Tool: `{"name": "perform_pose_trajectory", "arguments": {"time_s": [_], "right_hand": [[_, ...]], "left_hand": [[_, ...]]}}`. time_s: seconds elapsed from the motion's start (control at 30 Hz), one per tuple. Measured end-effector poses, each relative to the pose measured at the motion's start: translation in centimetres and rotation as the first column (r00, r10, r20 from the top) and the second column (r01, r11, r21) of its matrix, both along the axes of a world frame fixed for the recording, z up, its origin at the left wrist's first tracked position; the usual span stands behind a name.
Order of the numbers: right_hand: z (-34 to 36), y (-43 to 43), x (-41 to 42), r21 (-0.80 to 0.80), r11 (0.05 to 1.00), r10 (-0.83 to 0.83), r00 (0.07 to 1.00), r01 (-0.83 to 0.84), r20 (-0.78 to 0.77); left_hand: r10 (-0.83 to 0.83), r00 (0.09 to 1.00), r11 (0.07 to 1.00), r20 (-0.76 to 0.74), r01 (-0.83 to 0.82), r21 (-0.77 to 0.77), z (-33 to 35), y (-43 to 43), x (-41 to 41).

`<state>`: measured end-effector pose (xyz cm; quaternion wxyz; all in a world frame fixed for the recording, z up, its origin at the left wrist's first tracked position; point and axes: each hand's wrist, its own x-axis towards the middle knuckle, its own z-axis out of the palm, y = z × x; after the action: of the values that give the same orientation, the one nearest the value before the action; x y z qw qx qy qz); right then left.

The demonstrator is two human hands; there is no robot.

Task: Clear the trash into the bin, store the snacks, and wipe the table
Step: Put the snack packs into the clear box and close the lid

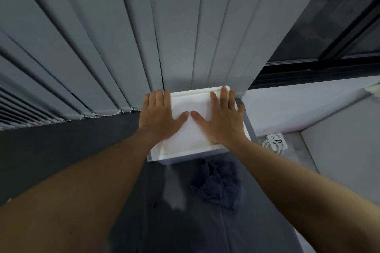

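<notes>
Fingers (223, 96) straight and spread, gripping nothing: I am pressing both palms flat on the lid (197, 102) of the white box (191, 155). My left hand (159, 116) is lying over the lid's left edge and my right hand (223, 117) on its right half, thumbs nearly meeting at centre frame.

Surroundings:
- Grey vertical blinds (102, 37) are filling the upper left and top centre.
- Dark window (339, 26) is showing at upper right.
- Dark table (246, 228) is running across the lower frame.
- Box is sitting on the table at centre, far edge against the foot of the blinds.
- Crumpled dark blue cloth (217, 184) is lying on the table just below the box; touching or not, I cannot tell.
- White power strip (276, 141) with coiled cable is lying at right of centre.

Judgement: I am probably seating the lid on the snack box. Contents are hidden, so I am leaving weight open, guessing light. The box is looking like stiff, smooth plastic that should not flex, though its walls may be slippery. Best hold is both hands on the two short sides, under the lid rim. The cloth is looking soft, limp and light; I am planning to bunch it at the middle for wiping.
</notes>
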<state>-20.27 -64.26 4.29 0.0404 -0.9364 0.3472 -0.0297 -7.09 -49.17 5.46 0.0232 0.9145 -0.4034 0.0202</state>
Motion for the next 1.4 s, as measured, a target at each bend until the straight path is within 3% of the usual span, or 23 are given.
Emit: {"name": "perform_pose_trajectory", "arguments": {"time_s": [0.3,0.8,1.4], "right_hand": [[-0.2,-0.1,0.1,0.014,1.000,0.011,0.999,-0.011,-0.030],[1.5,-0.4,0.1,0.149,0.985,0.112,0.974,-0.083,-0.197],[8.5,10.8,1.2,0.104,0.958,0.269,0.963,-0.267,-0.006]], "left_hand": [[-0.025,0.999,0.995,0.031,0.022,0.096,-0.5,-0.4,0.6],[-0.080,0.977,0.957,-0.199,0.132,0.260,1.9,3.8,-1.8],[0.104,0.982,0.992,-0.158,-0.090,0.090,8.1,17.1,-2.7]]}}
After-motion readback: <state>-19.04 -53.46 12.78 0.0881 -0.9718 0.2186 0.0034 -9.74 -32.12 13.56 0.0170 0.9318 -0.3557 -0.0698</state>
